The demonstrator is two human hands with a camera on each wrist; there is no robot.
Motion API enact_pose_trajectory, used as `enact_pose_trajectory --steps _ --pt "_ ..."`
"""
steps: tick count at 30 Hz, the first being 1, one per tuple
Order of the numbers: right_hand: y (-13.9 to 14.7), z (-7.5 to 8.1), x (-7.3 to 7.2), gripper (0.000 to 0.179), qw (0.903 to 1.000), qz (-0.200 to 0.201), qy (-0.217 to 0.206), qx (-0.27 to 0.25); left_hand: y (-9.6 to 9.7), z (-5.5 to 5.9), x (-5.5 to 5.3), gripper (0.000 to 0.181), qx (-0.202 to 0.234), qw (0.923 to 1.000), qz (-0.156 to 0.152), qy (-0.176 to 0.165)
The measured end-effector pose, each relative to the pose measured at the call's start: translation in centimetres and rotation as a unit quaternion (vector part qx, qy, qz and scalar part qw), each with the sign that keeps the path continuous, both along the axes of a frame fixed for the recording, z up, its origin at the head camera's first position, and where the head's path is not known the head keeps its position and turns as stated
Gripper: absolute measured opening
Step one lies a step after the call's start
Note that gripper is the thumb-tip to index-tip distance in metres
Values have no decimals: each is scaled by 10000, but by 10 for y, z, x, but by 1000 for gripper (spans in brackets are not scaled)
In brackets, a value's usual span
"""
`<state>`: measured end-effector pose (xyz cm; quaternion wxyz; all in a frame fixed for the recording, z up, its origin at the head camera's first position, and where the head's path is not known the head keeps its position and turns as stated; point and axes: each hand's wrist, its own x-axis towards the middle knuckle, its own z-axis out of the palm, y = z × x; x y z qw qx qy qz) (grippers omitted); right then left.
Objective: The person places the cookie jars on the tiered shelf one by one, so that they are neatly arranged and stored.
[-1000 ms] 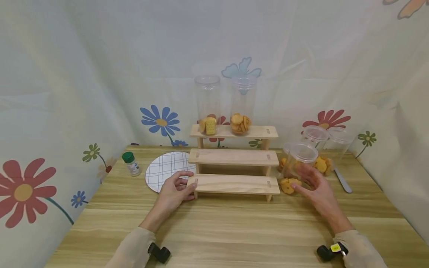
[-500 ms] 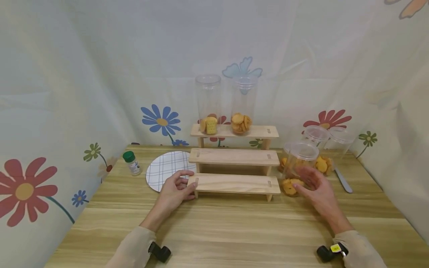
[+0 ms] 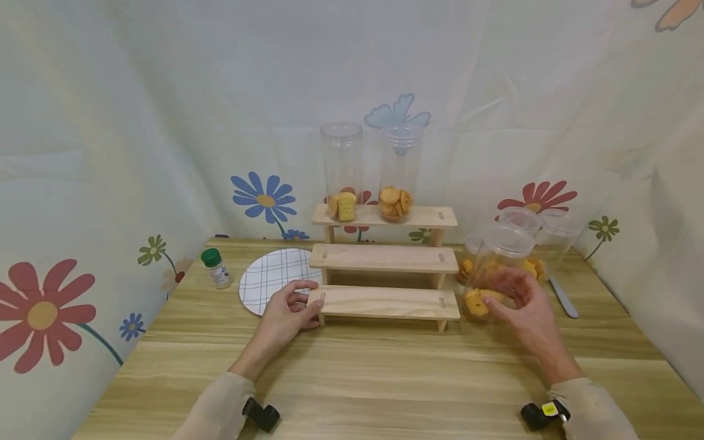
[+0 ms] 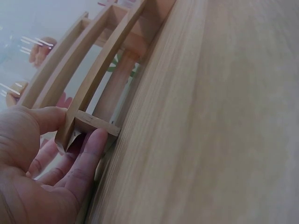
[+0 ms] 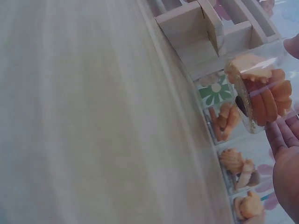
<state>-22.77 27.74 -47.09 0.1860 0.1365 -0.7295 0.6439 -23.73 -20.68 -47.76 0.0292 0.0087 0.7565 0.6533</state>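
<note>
With thumb and fingers my left hand [image 3: 286,315] grips the left end of the lowest shelf of a three-tier wooden stand [image 3: 385,302]; the left wrist view shows the fingertips around the shelf end [image 4: 70,126]. To the right of the stand, my right hand [image 3: 528,308] holds a clear lidded jar [image 3: 488,269] with orange crackers at its bottom. The jar leans a little, and in the right wrist view its base is raised off the table. Two more clear jars, one with yellow crackers [image 3: 345,206] and one with round crackers [image 3: 395,203], stand on the top shelf.
Behind the right hand stand several more clear jars [image 3: 558,229] with crackers. A knife [image 3: 563,297] lies to their right. On the left are a checked round plate [image 3: 258,284] and a green-capped shaker bottle [image 3: 216,269]. A flowered curtain [image 3: 165,122] hangs behind the table.
The right hand has closed around the jar and raised it slightly off the table, tilting its top to the right. The left hand has stayed on the stand.
</note>
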Motion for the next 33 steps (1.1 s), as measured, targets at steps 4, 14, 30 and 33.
enact_pose_trajectory --steps 4,14,30,33 --pt "1 9 -2 54 9997 82 198 -126 -1 1 0 44 14 10000 -21 -37" --pt "3 35 1 47 9994 -199 180 235 -1 4 2 44 64 10000 -31 -20" --pt "-16 105 -33 52 9986 -305 331 292 1 6 4 46 46 10000 -58 -36" --pt "-23 119 -42 52 9975 -444 98 541 2 6 3 45 42 10000 -70 -32"
